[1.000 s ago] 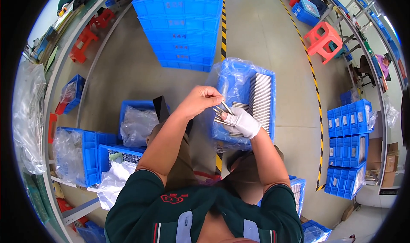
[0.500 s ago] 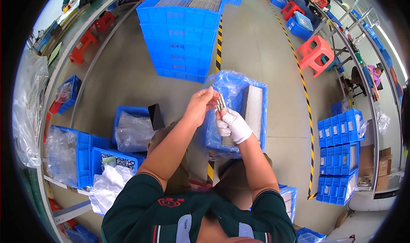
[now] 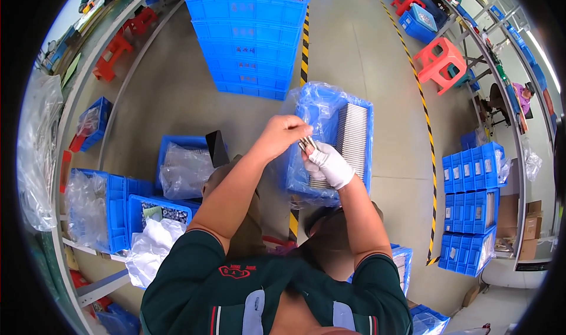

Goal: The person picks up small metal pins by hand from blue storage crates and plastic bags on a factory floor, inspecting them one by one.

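Note:
Over a blue crate (image 3: pixel 370 129) lined with clear plastic, both hands meet. My right hand (image 3: pixel 331 164), in a white glove with some fingertips bare, closes around a small bunch of slim shiny metal pieces (image 3: pixel 306 143). My bare left hand (image 3: pixel 286 136) pinches at the upper ends of these pieces; its fingertips partly cover them. Their exact kind is too small to make out. Along the crate's right side runs a tightly packed row of thin metal pieces (image 3: pixel 353 136). The plastic liner (image 3: pixel 321 108) bunches up in its left part.
A tall stack of blue crates (image 3: pixel 247 52) stands ahead. To the left are a crate with bagged parts (image 3: pixel 187 173), a dark phone-like slab (image 3: pixel 217 149) and a bin of small metal parts (image 3: pixel 168 211). Stacked crates (image 3: pixel 470 211) and a red stool (image 3: pixel 440 64) are at right.
My left hand has tilted over, its fingers now lying across the tops of the metal pieces. The right hand still holds the bunch and has shifted slightly right. The whole view has moved a little.

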### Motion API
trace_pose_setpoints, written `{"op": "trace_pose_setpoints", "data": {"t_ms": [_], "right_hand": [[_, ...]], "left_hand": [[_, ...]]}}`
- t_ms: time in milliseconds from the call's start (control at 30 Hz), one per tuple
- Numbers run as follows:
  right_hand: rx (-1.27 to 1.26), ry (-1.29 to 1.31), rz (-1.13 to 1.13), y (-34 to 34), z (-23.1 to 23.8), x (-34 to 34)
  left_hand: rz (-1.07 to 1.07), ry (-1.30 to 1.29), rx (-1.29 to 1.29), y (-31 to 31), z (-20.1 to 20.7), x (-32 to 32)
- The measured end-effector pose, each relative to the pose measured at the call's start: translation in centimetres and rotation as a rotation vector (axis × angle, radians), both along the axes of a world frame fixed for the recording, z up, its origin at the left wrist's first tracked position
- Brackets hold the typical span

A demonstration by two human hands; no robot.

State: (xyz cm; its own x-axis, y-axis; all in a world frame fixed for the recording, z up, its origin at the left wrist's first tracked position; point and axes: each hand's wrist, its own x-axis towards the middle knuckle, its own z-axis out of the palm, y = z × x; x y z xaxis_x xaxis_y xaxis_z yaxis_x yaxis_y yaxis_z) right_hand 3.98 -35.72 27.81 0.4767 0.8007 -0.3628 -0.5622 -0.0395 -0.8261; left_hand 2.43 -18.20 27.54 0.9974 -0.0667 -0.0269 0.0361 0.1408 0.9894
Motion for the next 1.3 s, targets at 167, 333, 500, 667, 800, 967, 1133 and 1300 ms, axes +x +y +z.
{"op": "trace_pose_setpoints", "data": {"t_ms": [167, 333, 500, 667, 800, 967, 1133, 1300], "right_hand": [[0.024, 0.026, -0.040, -0.2, -0.4, -0.1], [0.438, 0.113, -0.424, 1.1, -0.5, 0.7], [0.267, -0.456, -0.799, 3.3, -0.8, 0.9], [0.267, -0.529, -0.882, 4.1, 2.5, -0.3], [0.340, -0.265, -0.867, 2.9, 0.6, 0.8], [0.332, -0.270, -0.835, 2.7, 0.7, 0.4], [-0.020, -0.721, -0.875, 2.5, -0.4, 0.6], [-0.210, -0.291, -0.241, 0.0, 1.8, 0.0]], "left_hand": [[0.338, -0.046, -0.103, 1.1, -0.2, 0.6], [0.391, 0.389, -0.886, -3.9, -3.7, 0.7], [0.329, 0.480, -1.269, -7.6, -4.7, 1.8], [0.174, 0.443, -1.279, -7.3, -5.1, 1.4], [0.189, 0.519, -1.204, -8.5, -3.0, 0.6], [0.346, 0.621, -0.908, -8.4, -0.1, -1.1], [0.565, 0.009, 0.076, -5.9, -5.3, 1.2], [0.315, -0.296, 0.603, -1.3, 1.2, 1.2]]}}
